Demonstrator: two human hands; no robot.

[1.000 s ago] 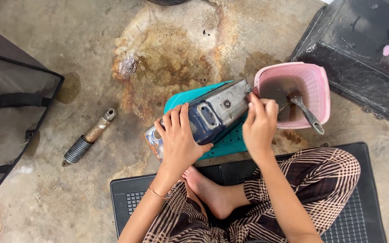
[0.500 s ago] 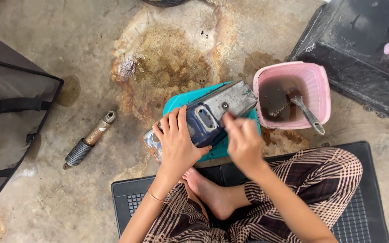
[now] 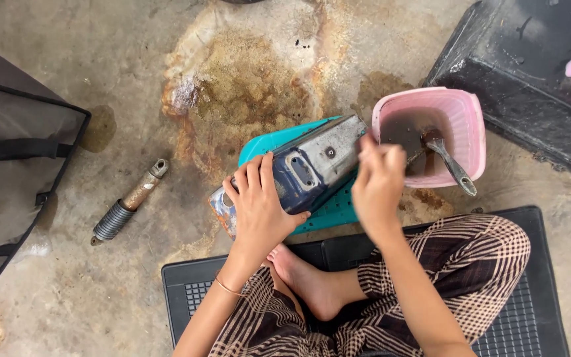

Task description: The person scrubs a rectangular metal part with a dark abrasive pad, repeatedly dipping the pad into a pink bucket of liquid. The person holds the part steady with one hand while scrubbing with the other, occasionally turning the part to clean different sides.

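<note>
A: Logging hand positions. Left hand (image 3: 261,205) lies flat over the near end of the metal engine cover (image 3: 299,173), fingers spread and curled over its upper edge — pressing it down.

B: And where does the cover sit?

A: Tilted across a teal plastic tray (image 3: 328,211) on the stained concrete floor (image 3: 232,79), just in front of the person's bare foot (image 3: 308,281).

B: Right hand?

A: Right hand (image 3: 378,185) is motion-blurred at the cover's far end, beside the pink tub (image 3: 467,125). Fingers look bunched together; what they grip, cannot tell.

B: Tub contents?

A: Murky brown liquid, with a dark-handled tool (image 3: 447,158) resting in it. Also noted — a coiled shock absorber (image 3: 130,201) lying well apart to the left.
</note>
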